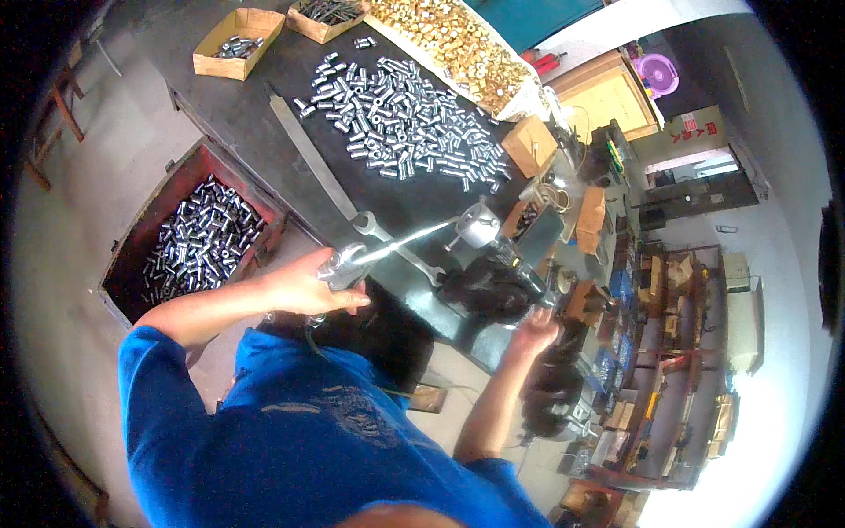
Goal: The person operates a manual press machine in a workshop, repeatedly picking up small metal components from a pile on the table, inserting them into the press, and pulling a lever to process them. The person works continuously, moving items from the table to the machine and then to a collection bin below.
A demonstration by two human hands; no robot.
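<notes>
Work in the head view centres on a round silver metal chuck point(478, 226) on a dark machine point(488, 286) beside the black desk point(246, 158). The left hand point(306, 283) has its grip closed around a silver metal pistol-shaped tool point(341, 267); a slim bright streak, nozzle or glint, runs from it toward the chuck. The right hand point(532, 336) is at the machine's near end, its grip too blurred to tell. The step in hand looks like aiming the tool at the chuck; the next move probably calls for a steady wrist and careful alignment. Loose silver cylindrical parts point(396, 123) lie heaped on the desk beyond.
</notes>
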